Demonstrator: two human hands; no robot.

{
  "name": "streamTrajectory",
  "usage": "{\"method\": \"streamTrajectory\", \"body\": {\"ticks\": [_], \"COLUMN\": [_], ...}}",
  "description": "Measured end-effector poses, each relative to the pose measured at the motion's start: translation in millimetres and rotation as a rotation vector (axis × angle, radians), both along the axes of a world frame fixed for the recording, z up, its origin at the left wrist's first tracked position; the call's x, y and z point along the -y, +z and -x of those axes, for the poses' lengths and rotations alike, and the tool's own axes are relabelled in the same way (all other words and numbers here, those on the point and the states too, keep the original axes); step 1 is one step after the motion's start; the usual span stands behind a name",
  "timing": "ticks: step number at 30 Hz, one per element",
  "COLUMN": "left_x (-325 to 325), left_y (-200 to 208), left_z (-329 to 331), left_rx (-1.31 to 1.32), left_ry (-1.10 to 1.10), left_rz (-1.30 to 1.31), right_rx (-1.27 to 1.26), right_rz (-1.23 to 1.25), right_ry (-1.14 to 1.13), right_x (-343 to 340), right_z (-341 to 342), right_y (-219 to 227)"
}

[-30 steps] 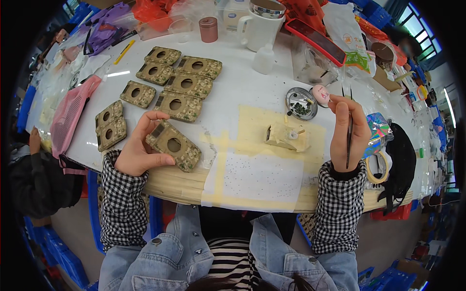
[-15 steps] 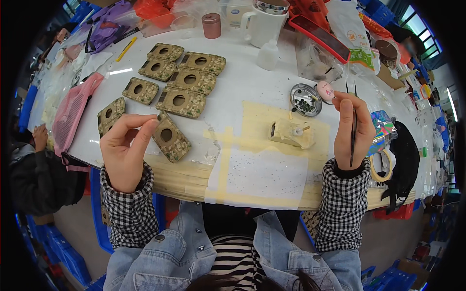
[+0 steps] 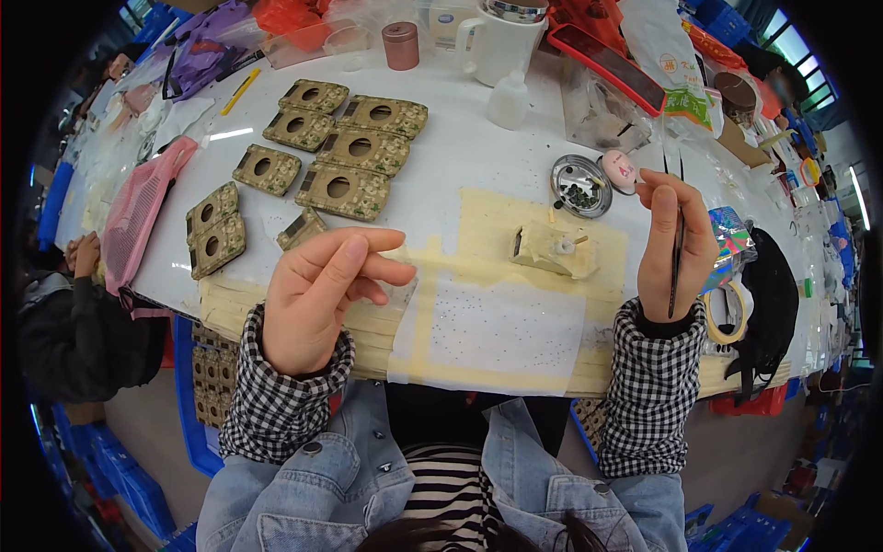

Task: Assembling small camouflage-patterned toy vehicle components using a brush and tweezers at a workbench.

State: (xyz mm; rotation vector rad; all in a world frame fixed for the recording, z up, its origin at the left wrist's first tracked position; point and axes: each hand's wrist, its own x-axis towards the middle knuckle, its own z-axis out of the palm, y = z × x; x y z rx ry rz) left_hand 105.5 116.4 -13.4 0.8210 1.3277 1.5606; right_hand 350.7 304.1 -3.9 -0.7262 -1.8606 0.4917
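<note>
My left hand (image 3: 322,290) hovers over the table's near edge, fingers loosely curled and apart, with nothing seen in them. It partly covers a camouflage-patterned piece (image 3: 302,228). Several more flat camouflage pieces (image 3: 361,152) with round holes lie beyond and to its left. My right hand (image 3: 676,244) is closed around black tweezers (image 3: 679,262), whose tips point away from me. Left of that hand are a round metal dish (image 3: 580,210) of small dark bits and a pink oval object (image 3: 618,169). A cream-coloured block (image 3: 552,250) with a small peg stands on yellowish tape between my hands.
White dotted paper (image 3: 497,336) is taped at the near edge. A white mug (image 3: 501,51), a small translucent bottle (image 3: 508,101) and a red-cased phone (image 3: 607,69) stand or lie farther back. Tape roll (image 3: 727,313) and black cloth (image 3: 768,294) sit right; a pink mesh basket (image 3: 147,212) left.
My left hand has moved right and toward me, its thumb and index finger parting from a pinch. It now covers most of the nearest camouflage piece. My right hand has shifted slightly right with the tweezers.
</note>
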Motion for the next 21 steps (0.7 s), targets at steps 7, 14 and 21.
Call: {"method": "streamTrajectory", "body": {"ticks": [7, 14, 21], "left_x": [42.6, 10.6, -35.5], "left_y": [-4.4, 14.7, 6.9], "left_z": [67.3, 133.6, 172.4], "left_rx": [-0.799, -1.529, -1.55], "left_ry": [0.246, -0.093, -0.345], "left_rz": [0.003, 0.136, 0.372], "right_rx": [-0.002, -0.028, -0.033], "right_rz": [0.028, 0.011, -0.017], "right_ry": [-0.019, 0.006, -0.009], "right_x": [4.3, 1.4, -0.8], "right_z": [-0.3, 0.4, -0.3], "right_y": [1.3, 0.3, -0.7]}}
